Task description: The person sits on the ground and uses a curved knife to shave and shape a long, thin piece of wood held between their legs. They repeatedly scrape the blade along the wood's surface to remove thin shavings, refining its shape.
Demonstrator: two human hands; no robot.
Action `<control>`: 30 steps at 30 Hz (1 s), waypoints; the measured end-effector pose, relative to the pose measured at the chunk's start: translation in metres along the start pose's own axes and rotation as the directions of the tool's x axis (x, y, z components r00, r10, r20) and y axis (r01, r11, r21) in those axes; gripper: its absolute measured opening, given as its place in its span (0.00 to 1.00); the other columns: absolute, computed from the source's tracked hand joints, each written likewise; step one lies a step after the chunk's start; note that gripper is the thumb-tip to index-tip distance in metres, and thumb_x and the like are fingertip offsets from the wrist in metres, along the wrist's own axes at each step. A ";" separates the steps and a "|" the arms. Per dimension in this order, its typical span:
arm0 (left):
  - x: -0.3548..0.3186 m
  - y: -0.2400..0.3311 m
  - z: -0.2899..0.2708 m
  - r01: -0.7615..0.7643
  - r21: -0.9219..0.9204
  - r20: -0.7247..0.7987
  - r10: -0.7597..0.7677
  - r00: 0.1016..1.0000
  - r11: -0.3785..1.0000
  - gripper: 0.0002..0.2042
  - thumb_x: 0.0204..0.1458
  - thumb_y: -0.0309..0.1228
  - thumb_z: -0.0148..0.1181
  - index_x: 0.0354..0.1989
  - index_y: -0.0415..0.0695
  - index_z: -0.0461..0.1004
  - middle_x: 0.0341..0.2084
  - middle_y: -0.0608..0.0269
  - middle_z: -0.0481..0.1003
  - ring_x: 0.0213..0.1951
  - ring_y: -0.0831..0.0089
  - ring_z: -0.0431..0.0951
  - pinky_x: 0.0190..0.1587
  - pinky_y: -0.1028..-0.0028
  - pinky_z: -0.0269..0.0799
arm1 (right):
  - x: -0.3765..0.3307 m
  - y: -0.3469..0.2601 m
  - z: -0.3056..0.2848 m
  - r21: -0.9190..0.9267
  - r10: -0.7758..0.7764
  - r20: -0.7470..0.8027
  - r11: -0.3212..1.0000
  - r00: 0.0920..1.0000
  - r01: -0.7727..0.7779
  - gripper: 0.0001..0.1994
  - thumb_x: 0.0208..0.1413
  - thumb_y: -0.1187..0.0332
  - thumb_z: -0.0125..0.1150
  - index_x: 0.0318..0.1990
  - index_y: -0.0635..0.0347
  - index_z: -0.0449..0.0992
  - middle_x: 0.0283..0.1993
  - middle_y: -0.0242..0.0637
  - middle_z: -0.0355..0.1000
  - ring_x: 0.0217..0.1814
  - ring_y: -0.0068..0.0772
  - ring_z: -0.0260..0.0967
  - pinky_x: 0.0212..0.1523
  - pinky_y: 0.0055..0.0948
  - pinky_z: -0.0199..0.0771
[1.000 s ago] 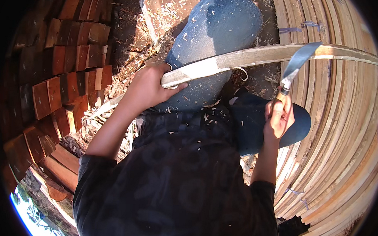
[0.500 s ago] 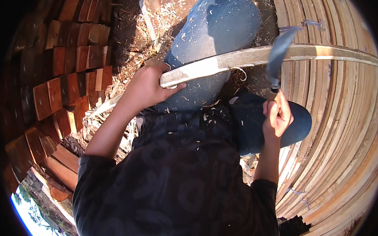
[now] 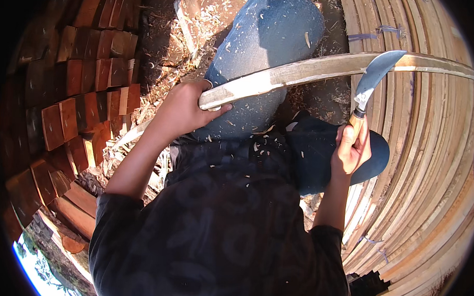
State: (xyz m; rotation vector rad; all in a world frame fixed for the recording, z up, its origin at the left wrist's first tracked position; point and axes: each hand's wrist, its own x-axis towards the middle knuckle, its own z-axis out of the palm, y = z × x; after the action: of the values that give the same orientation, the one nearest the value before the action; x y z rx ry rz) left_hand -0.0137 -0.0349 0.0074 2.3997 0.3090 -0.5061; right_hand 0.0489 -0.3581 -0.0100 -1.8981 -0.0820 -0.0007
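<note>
My left hand (image 3: 189,107) is closed round the near end of a long pale wooden strip (image 3: 297,73). The strip passes over my bent left knee and reaches out to the far right. In my right hand (image 3: 353,149) is a curved knife (image 3: 378,74), gripped by its light wooden handle with the blade pointing up and to the right. Its blade lies across the strip in view; whether it touches the wood I cannot tell. Small shavings are scattered over my jeans (image 3: 272,32) and my dark shirt.
Stacked reddish wood blocks (image 3: 82,108) rise on the left. A large stack of long pale strips (image 3: 403,169) fills the right side. Shavings cover the ground (image 3: 199,21) ahead, where a loose piece of wood (image 3: 185,29) lies.
The knife has moved right along the strip, and its blade has tilted further right. A curled shaving under the strip is gone from there. My left hand has hardly moved.
</note>
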 end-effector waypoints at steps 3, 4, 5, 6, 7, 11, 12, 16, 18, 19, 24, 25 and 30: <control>-0.007 0.004 0.003 0.027 0.007 -0.022 -0.027 0.999 1.000 0.19 0.42 0.41 0.70 0.31 0.35 0.77 0.20 0.48 0.76 0.26 0.57 0.80 0.31 0.65 0.73 | 0.003 0.003 -0.024 -0.012 0.006 0.097 1.000 0.995 -0.005 0.22 0.60 0.66 0.58 0.58 0.72 0.66 0.25 0.31 0.67 0.23 0.17 0.61 0.25 0.17 0.60; -0.007 0.003 0.002 0.021 0.002 -0.022 -0.021 1.000 1.000 0.19 0.42 0.41 0.70 0.31 0.35 0.77 0.20 0.48 0.76 0.26 0.57 0.80 0.31 0.65 0.73 | 0.009 0.000 -0.032 -0.065 -0.067 0.093 0.995 0.993 0.073 0.22 0.61 0.66 0.57 0.58 0.72 0.66 0.25 0.30 0.67 0.23 0.16 0.61 0.25 0.16 0.60; -0.006 0.003 0.001 0.015 0.005 -0.017 -0.015 1.000 1.000 0.19 0.42 0.41 0.70 0.31 0.35 0.77 0.20 0.47 0.76 0.26 0.56 0.80 0.31 0.65 0.73 | 0.016 0.004 -0.030 0.183 -0.036 -0.015 0.982 0.999 0.038 0.22 0.62 0.65 0.56 0.58 0.71 0.67 0.25 0.30 0.66 0.24 0.17 0.62 0.25 0.16 0.60; -0.005 0.002 0.001 0.014 0.008 -0.008 -0.014 1.000 1.000 0.20 0.42 0.41 0.70 0.32 0.35 0.77 0.21 0.47 0.77 0.27 0.56 0.80 0.32 0.66 0.74 | 0.015 0.001 -0.027 0.347 0.013 -0.046 0.938 0.999 0.004 0.21 0.61 0.66 0.57 0.57 0.71 0.68 0.27 0.33 0.69 0.25 0.19 0.64 0.25 0.17 0.62; -0.005 0.002 0.001 0.013 0.011 0.002 -0.013 1.000 1.000 0.20 0.42 0.41 0.70 0.33 0.35 0.77 0.22 0.47 0.77 0.27 0.56 0.80 0.32 0.66 0.74 | 0.013 -0.003 -0.023 0.502 0.067 -0.068 0.864 0.995 -0.024 0.20 0.59 0.68 0.59 0.56 0.70 0.69 0.28 0.35 0.72 0.26 0.21 0.66 0.26 0.19 0.64; -0.004 0.003 0.004 0.004 -0.023 -0.014 -0.005 1.000 1.000 0.19 0.42 0.40 0.70 0.33 0.35 0.77 0.22 0.48 0.77 0.27 0.57 0.80 0.31 0.65 0.73 | 0.001 0.000 0.001 -0.125 -0.317 0.381 0.913 0.869 0.388 0.17 0.53 0.72 0.64 0.51 0.67 0.74 0.30 0.38 0.77 0.27 0.24 0.72 0.31 0.25 0.71; -0.007 0.005 0.003 0.019 -0.015 -0.005 -0.019 1.000 1.000 0.19 0.43 0.40 0.70 0.33 0.35 0.77 0.22 0.48 0.77 0.27 0.57 0.80 0.32 0.65 0.73 | 0.000 0.001 -0.002 -0.114 -0.213 0.281 0.961 0.936 0.253 0.17 0.53 0.72 0.64 0.51 0.68 0.74 0.31 0.38 0.78 0.28 0.23 0.72 0.31 0.25 0.71; -0.003 0.005 0.000 0.064 -0.031 0.012 -0.064 0.998 0.997 0.22 0.40 0.46 0.70 0.31 0.36 0.78 0.28 0.43 0.77 0.34 0.49 0.79 0.40 0.59 0.74 | 0.002 0.000 0.007 0.126 -0.140 0.007 0.982 0.990 0.138 0.20 0.51 0.71 0.66 0.52 0.67 0.74 0.28 0.36 0.75 0.24 0.17 0.66 0.25 0.24 0.66; -0.006 0.005 0.002 0.068 -0.027 0.005 -0.068 0.998 0.997 0.20 0.42 0.42 0.70 0.32 0.35 0.77 0.24 0.46 0.77 0.30 0.54 0.80 0.35 0.63 0.73 | -0.008 -0.001 0.011 -0.307 -0.388 0.383 0.803 0.838 0.511 0.20 0.48 0.74 0.68 0.50 0.67 0.75 0.29 0.41 0.76 0.24 0.19 0.68 0.26 0.23 0.68; -0.007 0.006 0.003 0.067 -0.026 0.001 -0.067 0.998 0.997 0.19 0.43 0.41 0.70 0.33 0.35 0.77 0.22 0.47 0.77 0.28 0.56 0.80 0.33 0.65 0.73 | -0.011 -0.006 0.012 -0.294 -0.396 0.363 0.811 0.843 0.507 0.20 0.49 0.74 0.67 0.51 0.67 0.75 0.29 0.40 0.76 0.23 0.22 0.69 0.27 0.23 0.69; 0.000 0.003 -0.001 0.029 -0.004 0.023 -0.029 0.999 1.000 0.20 0.42 0.41 0.70 0.33 0.35 0.77 0.23 0.47 0.77 0.28 0.57 0.80 0.33 0.65 0.73 | 0.002 -0.008 0.003 0.135 0.019 0.012 0.991 1.000 -0.020 0.18 0.54 0.74 0.62 0.53 0.68 0.73 0.36 0.41 0.79 0.29 0.20 0.71 0.30 0.22 0.70; -0.001 0.004 -0.001 0.046 -0.012 0.033 -0.046 0.998 0.999 0.20 0.42 0.41 0.70 0.33 0.35 0.77 0.22 0.47 0.77 0.28 0.57 0.80 0.32 0.66 0.73 | 0.000 -0.009 0.009 -0.050 -0.021 0.092 0.998 0.996 0.025 0.18 0.53 0.73 0.64 0.52 0.67 0.74 0.34 0.41 0.78 0.27 0.21 0.71 0.30 0.22 0.70; -0.004 -0.005 0.003 -0.003 -0.029 0.002 0.003 1.000 1.000 0.19 0.42 0.41 0.70 0.33 0.35 0.77 0.22 0.48 0.77 0.27 0.58 0.80 0.32 0.65 0.73 | -0.007 -0.008 0.015 -0.101 -0.267 0.224 0.950 0.937 0.295 0.17 0.54 0.70 0.62 0.50 0.66 0.75 0.23 0.36 0.71 0.21 0.22 0.65 0.25 0.21 0.65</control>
State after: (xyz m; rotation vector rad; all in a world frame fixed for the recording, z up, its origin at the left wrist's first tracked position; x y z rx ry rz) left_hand -0.0198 -0.0337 0.0044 2.3713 0.3094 -0.4987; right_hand 0.0410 -0.3415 -0.0077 -2.0003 -0.5088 -0.0023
